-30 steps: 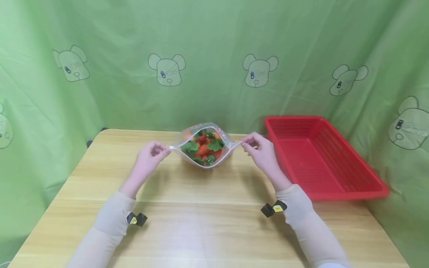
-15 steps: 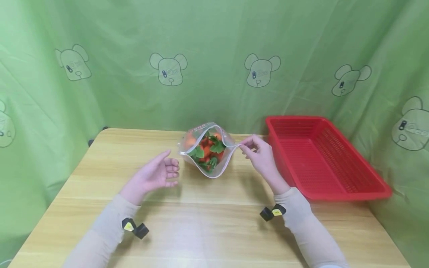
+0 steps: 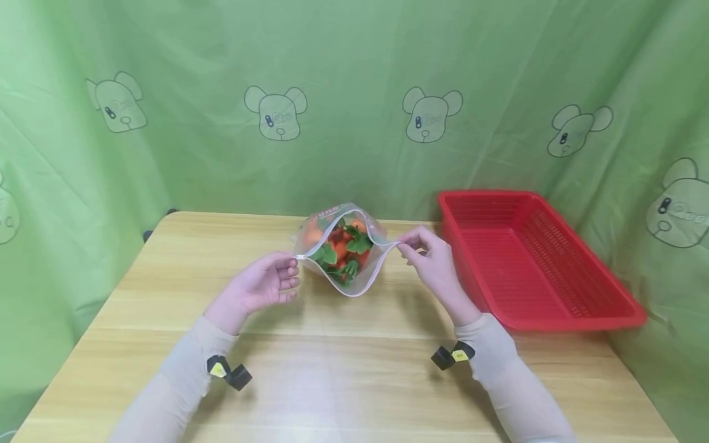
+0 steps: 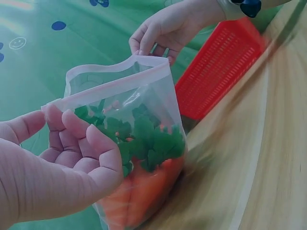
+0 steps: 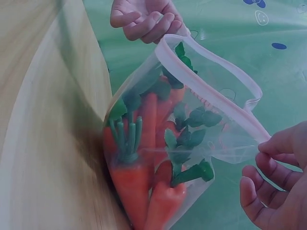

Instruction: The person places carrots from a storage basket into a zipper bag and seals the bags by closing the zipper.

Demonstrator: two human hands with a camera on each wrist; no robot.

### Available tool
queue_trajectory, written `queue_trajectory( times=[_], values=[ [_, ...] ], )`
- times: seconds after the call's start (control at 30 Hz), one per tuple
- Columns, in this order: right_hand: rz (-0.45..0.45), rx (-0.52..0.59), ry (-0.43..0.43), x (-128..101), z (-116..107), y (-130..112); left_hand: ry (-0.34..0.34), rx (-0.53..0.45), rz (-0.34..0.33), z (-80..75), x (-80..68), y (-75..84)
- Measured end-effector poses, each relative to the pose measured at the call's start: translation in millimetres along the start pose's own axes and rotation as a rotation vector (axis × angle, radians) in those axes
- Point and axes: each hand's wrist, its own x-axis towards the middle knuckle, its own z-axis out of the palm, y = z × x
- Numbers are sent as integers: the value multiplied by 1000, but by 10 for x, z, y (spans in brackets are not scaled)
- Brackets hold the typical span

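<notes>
A clear zip bag [image 3: 365,284] stands on the table with its mouth wide apart and a white strip along the rim. Inside are several orange carrots [image 5: 132,191] with green leafy tops [image 4: 158,139]. My left hand [image 3: 266,285] pinches the bag's left corner at the white slider [image 3: 300,256] between thumb and index finger, the other fingers loosely bent. On the other side, my right hand [image 3: 429,255] pinches the right corner by thumb and fingertip, drawing it outward. The right wrist view shows the carrots lying tips down through the clear side.
To the right of the bag sits a red plastic basket [image 3: 526,323] with slotted walls, close beside my right forearm. Wooden tabletop [image 3: 332,381] spreads in front of the bag. A green curtain [image 3: 354,166] hangs right behind the table's far edge.
My left hand let go of the left corner, spread its fingers, then took the corner again. That corner now sits slightly further right and lower. My right hand has kept its pinch.
</notes>
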Motion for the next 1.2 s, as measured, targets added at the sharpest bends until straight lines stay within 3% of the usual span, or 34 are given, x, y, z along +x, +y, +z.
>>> queue_trajectory(
  times=[0.27, 0.43, 0.63, 0.77, 1.0, 1.2],
  values=[
    [59, 87, 18, -97, -33, 86, 2, -41, -6, -6, -19, 26],
    [180, 225, -2, -197, -28, 192, 5, -34, -11, 0, -28, 39],
    [372, 464, -62, -352, 7, 235, 7, -26, -15, 5, -26, 40],
    [499, 591, -177, -507, 93, 209, -2, -25, -19, 7, -24, 39],
    [732, 812, -452, -759, 378, 107, -11, -24, -24, 2, -23, 39],
    [811, 887, -669, -851, 699, -24, 2, -45, -25, 5, -27, 33]
  ],
)
